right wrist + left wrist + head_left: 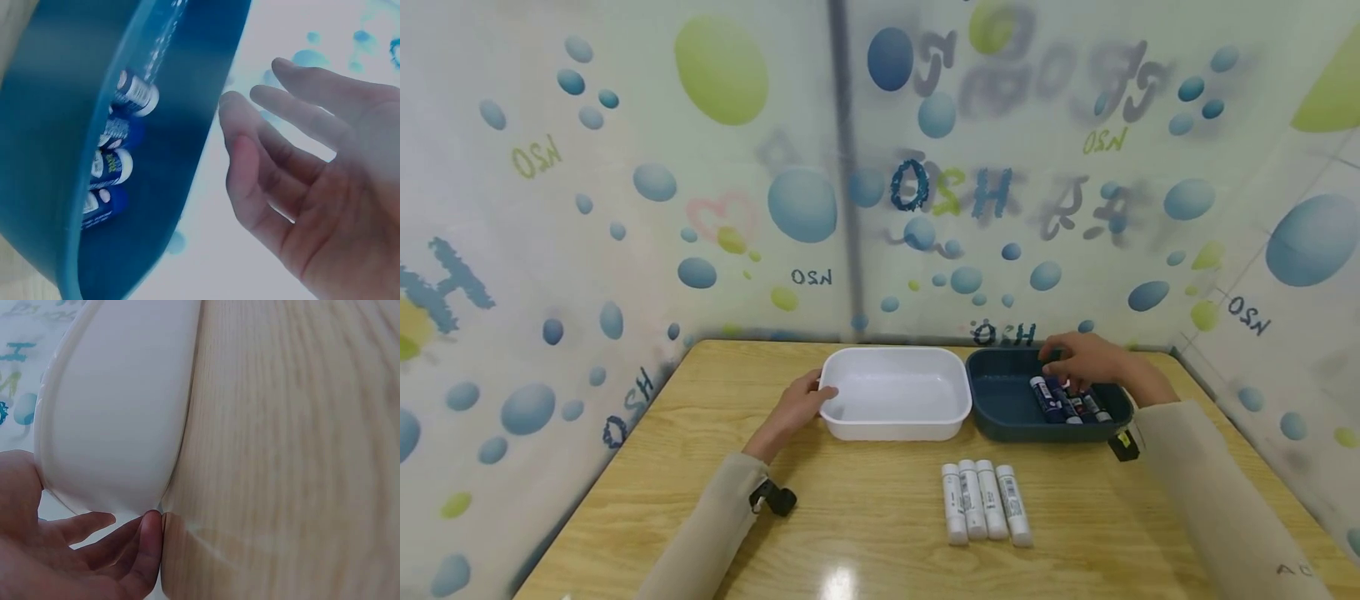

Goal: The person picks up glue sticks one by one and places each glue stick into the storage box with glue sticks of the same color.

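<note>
My left hand (796, 407) grips the left end of a white plastic basin (895, 431), thumb over the rim and fingers against its outer wall. In the left wrist view the fingertips (150, 534) touch the basin's lower side, close to the wooden tabletop. Above the dark blue basin (1037, 433) hovers my right hand (1086, 362), fingers loosely bent with nothing between them. Several dark blue glue sticks (1047, 398) lie side by side in that basin's right part. The right wrist view shows their labelled ends (111, 169) past the basin's rim, with the hand beyond the far edge.
Several white glue sticks (972, 500) lie in a row on the wooden table (865, 508), in front of the basins. The two basins stand side by side, near the table's back edge. A patterned curtain (760, 308) hangs behind and at both sides.
</note>
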Motion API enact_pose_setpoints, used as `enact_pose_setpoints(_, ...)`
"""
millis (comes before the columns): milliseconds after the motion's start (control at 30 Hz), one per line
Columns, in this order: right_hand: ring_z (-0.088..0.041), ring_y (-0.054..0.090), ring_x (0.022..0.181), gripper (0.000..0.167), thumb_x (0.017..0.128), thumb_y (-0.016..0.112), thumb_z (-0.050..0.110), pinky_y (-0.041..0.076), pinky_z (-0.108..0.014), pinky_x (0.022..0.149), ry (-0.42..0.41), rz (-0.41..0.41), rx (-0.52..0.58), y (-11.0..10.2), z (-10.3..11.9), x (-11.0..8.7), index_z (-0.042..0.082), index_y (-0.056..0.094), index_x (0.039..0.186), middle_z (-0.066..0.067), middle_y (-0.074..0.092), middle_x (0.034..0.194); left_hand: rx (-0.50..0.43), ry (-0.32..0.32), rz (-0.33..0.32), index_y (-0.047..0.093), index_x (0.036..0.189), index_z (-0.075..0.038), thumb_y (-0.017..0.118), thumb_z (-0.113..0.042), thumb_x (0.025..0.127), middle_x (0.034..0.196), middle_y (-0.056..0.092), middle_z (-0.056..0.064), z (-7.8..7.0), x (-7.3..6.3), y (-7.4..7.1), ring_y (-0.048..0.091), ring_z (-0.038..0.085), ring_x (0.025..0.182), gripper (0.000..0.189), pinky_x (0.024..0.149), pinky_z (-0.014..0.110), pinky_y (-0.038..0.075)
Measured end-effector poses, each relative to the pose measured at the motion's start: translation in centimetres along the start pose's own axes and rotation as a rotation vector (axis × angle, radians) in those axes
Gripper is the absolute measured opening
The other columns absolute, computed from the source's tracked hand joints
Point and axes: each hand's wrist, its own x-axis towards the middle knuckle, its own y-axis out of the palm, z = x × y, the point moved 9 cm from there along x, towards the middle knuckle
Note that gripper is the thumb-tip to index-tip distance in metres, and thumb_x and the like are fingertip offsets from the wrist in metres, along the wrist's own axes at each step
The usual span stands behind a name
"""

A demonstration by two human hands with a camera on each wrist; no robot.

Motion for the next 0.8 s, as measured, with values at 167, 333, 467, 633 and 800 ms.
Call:
enact_pose_setpoints(167, -0.023, 0.066, 0.068, 0.037, 0.105, 0.06, 0.023, 0.054, -0.034, 0.062, -0.078, -0.062, -0.071, 0.7, 2.2, -1.8, 0.0, 0.058, 0.134, -0.01, 0.069, 0.087, -0.007, 0.002, 0.002, 0.039, 0.159, -0.006, 0.056, -0.027, 0.105, 0.147, 0.057, 0.025, -0.1, 0.0, 0.1, 0.066, 0.034, 0.121, 0.06, 0.091, 0.038, 0.059)
enact_pose_setpoints(333, -0.019, 0.063, 0.062, 0.032, 0.104, 0.061, 0.024, 0.05, -0.031, 0.058, -0.122, -0.111, -0.082, 1.9, 3.6, -3.5, 0.005, 0.062, 0.13, -0.004, 0.067, 0.077, -0.009, -0.004, -0.003, 0.04, 0.159, -0.007, 0.056, -0.027, 0.105, 0.148, 0.057, 0.024, 0.1, 0.1, -0.1, 0.066, 0.031, 0.121, 0.06, 0.091, 0.037, 0.059)
enact_pose_setpoints(467, -0.014, 0.062, 0.061, 0.027, 0.104, 0.062, 0.023, 0.05, -0.028, 0.059, -0.171, -0.15, -0.076, 2.9, 4.7, -4.6, 0.008, 0.063, 0.126, 0.0, 0.066, 0.078, -0.009, 0.001, -0.009, 0.041, 0.158, -0.007, 0.056, -0.027, 0.105, 0.148, 0.057, 0.023, 0.1, 0.1, -0.1, 0.066, 0.031, 0.12, 0.059, 0.091, 0.036, 0.059)
enact_pose_setpoints(633, -0.005, 0.059, 0.061, 0.028, 0.103, 0.064, 0.024, 0.05, -0.025, 0.059, -0.259, -0.166, -0.091, 4.7, 6.2, -5.9, 0.006, 0.065, 0.125, 0.005, 0.067, 0.079, -0.001, 0.003, 0.0, 0.04, 0.159, -0.006, 0.056, -0.027, 0.105, 0.148, 0.056, 0.025, 0.0, 0.0, 0.0, 0.067, 0.031, 0.119, 0.06, 0.09, 0.037, 0.059)
enact_pose_setpoints(800, 0.002, 0.055, 0.066, 0.027, 0.103, 0.063, 0.03, 0.048, -0.023, 0.06, -0.299, -0.134, -0.079, 6.8, 7.2, -6.4, 0.011, 0.066, 0.122, 0.007, 0.068, 0.081, 0.0, -0.006, -0.002, 0.04, 0.159, -0.007, 0.056, -0.027, 0.105, 0.147, 0.057, 0.025, -0.1, 0.0, -0.1, 0.067, 0.03, 0.118, 0.06, 0.09, 0.037, 0.059)
